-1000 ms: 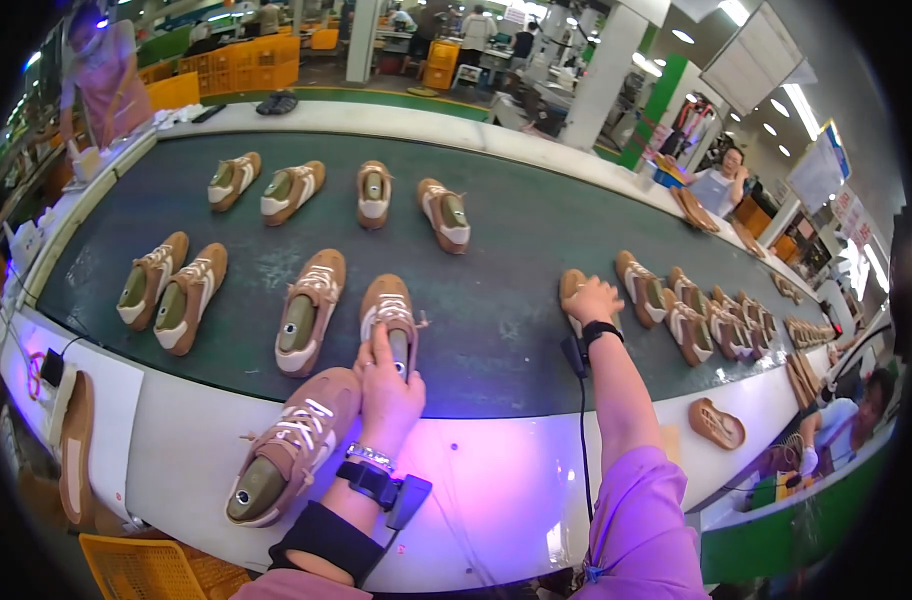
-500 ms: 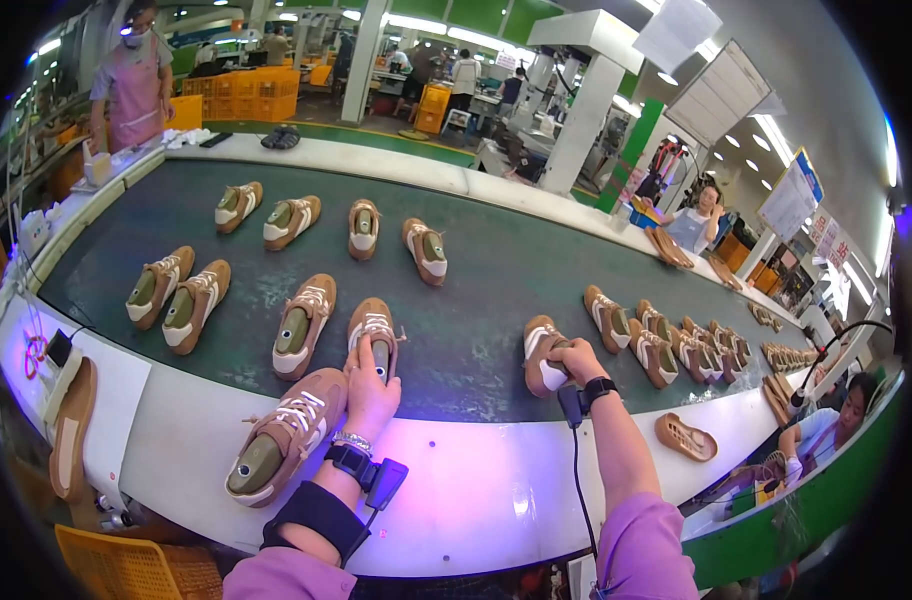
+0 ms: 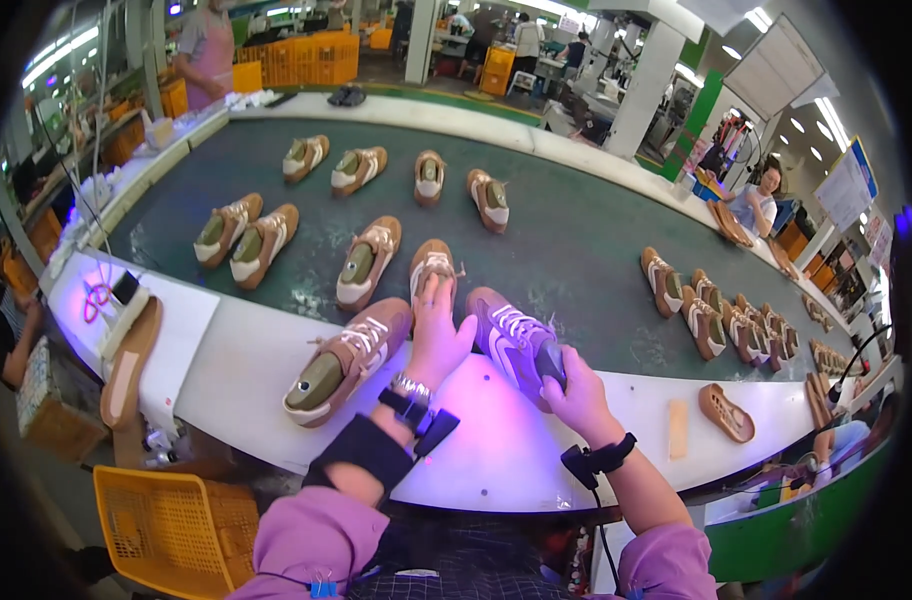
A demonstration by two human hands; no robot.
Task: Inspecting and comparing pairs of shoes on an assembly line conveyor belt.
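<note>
My right hand [image 3: 584, 400] grips the heel end of a brown suede sneaker [image 3: 511, 335], its thumb beside the dark form in the opening. The sneaker's toe points away, over the edge between white ledge and green belt, under purplish light. My left hand [image 3: 438, 335] lies with stretched fingers over another brown sneaker [image 3: 433, 257], thumb apart, hiding most of its laces and opening. Left of that hand, a sneaker with an olive form [image 3: 356, 358] rests on the white ledge [image 3: 246, 385]. A further laced sneaker [image 3: 369, 262] stands just beyond on the belt.
Several sneakers stand on the green belt [image 3: 566, 260], with a cluster [image 3: 736, 330] at right. A sole [image 3: 133, 360] lies far left; a pale strip [image 3: 678, 430] and brown shoe bottom [image 3: 726, 413] lie right. A yellow crate [image 3: 176, 530] is below. People are beyond the belt.
My right hand has brought its sneaker left and nearer, from the belt to beside my left hand. My left hand stays over the same sneaker. The head view has shifted.
</note>
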